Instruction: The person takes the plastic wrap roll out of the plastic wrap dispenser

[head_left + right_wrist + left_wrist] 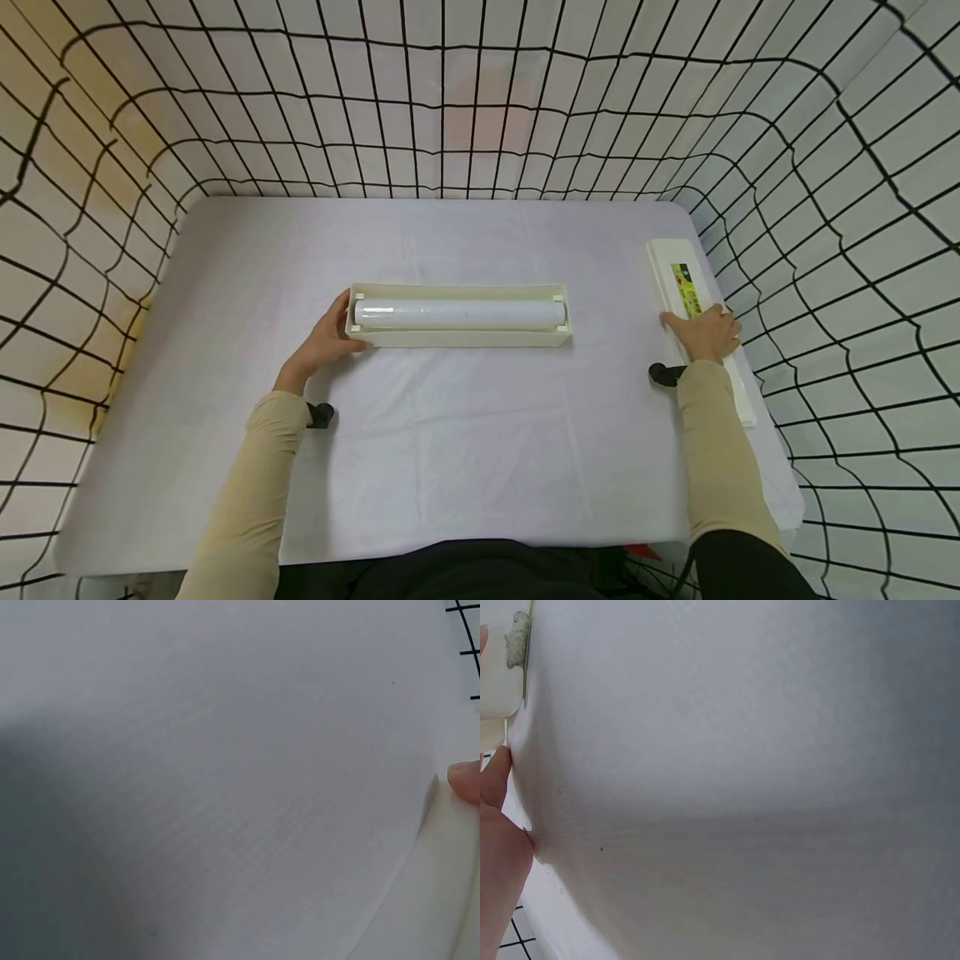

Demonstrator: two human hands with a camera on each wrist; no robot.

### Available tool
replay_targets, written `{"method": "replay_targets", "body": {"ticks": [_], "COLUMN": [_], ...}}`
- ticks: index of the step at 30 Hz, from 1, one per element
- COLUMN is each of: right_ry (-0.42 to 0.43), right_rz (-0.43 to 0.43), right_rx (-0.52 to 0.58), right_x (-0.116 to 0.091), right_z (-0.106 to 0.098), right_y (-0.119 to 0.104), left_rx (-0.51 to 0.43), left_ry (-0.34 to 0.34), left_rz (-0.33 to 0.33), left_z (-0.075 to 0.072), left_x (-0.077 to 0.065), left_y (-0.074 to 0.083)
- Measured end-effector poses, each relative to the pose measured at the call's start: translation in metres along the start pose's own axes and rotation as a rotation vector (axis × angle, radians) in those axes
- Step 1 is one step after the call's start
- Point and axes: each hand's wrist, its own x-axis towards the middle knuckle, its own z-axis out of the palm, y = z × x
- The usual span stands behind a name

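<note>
With both arms [251,492] outstretched, the left end of an open cream box [472,339] is gripped by the half-closed left hand [322,340], a labelled white cover [670,254] by the half-closed right hand [707,333]. A glossy white roll [459,314] is seated in the box, mid-way across the desk [465,442]; beside the cover, black wire mesh [442,106] is seen.

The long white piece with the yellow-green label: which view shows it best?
The head view, where the long white piece shows its label and far end, though the right hand covers part. The right wrist view shows only a pale section at the lower right; the left wrist view shows none of it.
</note>
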Motion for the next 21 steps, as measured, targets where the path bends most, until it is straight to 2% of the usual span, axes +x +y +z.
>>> {"method": "replay_targets", "body": {"ticks": [10,17,21], "right_ry": [-0.029,-0.104,-0.11], "right_rz": [-0.031,-0.06,-0.101], "right_rx": [-0.025,0.001,0.015], "right_x": [0.001,0.002,-0.002], "right_z": [0.004,0.001,-0.009], "right_y": [0.006,0.009,0.003], "left_rx": [-0.03,-0.009,-0.003], "left_ry": [-0.011,-0.004,0.0], "left_rz": [-0.045,-0.012,0.006], "left_z": [0.0,0.0,-0.001], "left_x": [0.001,0.0,0.0], "left_y": [-0.002,-0.002,0.0]}}
